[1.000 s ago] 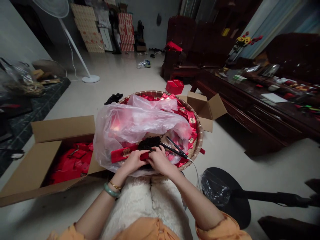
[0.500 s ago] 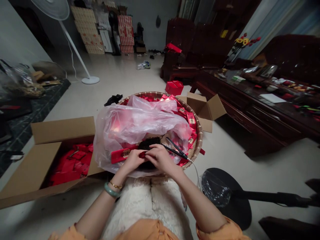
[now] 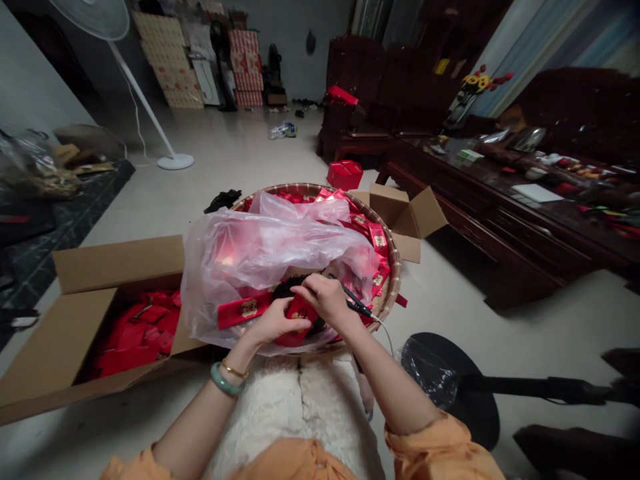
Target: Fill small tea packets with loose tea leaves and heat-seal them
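Note:
A small red packet [image 3: 299,325] with a gold-toned mark is between my two hands, over the near part of a round woven basket [image 3: 396,287]. My left hand [image 3: 274,325] grips its left side with thumb and fingers. At its top, my right hand [image 3: 323,298] pinches the edge. Just beyond my right wrist lies a black flat-iron-like tool [image 3: 359,308] with a white cord, its jaws partly hidden. Behind the packet is a dark, crinkly loose heap [image 3: 286,288]. Another red packet [image 3: 243,312] with a pale label lies left of my left hand.
A clear plastic bag [image 3: 235,233] spreads over the basket, with red packets around it. Left stands an open cardboard box [image 3: 90,333] of red packets; another open carton [image 3: 425,213] is behind right. A black round stand base [image 3: 475,420] lies at right, a wooden table [image 3: 500,220] beyond.
The red packet has come up into clear view, its marked face showing. My right hand has risen slightly with its fingers bent at the packet's top; my left thumb now lies across its face.

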A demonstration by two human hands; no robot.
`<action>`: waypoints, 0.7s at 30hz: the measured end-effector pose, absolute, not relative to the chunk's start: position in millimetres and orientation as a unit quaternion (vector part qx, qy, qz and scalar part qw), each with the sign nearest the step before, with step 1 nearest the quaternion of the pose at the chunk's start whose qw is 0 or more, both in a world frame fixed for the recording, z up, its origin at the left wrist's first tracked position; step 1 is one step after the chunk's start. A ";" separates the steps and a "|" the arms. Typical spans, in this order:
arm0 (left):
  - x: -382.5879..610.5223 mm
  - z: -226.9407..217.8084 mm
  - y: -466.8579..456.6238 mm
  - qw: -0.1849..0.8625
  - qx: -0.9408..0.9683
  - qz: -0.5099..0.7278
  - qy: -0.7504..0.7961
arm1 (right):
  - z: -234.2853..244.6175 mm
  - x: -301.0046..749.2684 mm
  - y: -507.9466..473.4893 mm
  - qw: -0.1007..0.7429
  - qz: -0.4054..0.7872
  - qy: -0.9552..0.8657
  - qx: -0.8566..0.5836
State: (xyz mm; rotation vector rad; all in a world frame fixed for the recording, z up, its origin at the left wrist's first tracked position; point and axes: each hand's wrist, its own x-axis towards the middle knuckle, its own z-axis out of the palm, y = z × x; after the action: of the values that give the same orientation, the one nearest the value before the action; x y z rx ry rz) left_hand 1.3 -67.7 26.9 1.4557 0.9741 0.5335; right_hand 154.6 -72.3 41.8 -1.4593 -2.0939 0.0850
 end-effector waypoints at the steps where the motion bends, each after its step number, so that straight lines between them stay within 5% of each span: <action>1: 1.9 26.1 -70.1 0.627 0.614 0.226 0.424 | 39.6 155.2 -72.2 0.289 0.033 -0.781 -0.553; 10: 7.9 20.9 -76.3 0.699 0.483 0.255 0.462 | 27.2 180.3 -70.6 0.258 0.076 -0.680 -0.683; 16: -1.3 21.1 -74.5 0.735 0.412 0.287 0.456 | -4.7 211.9 -82.8 0.022 0.029 -0.642 -0.765; 21: -3.1 19.1 -76.1 0.738 0.406 0.286 0.457 | -14.3 217.8 -83.0 -0.019 0.052 -0.647 -0.760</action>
State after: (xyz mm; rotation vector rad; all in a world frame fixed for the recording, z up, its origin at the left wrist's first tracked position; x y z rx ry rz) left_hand -3.1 -76.1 19.1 0.8917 1.0025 0.6281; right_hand 217.8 -83.0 -14.3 -2.4177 -2.0587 0.1658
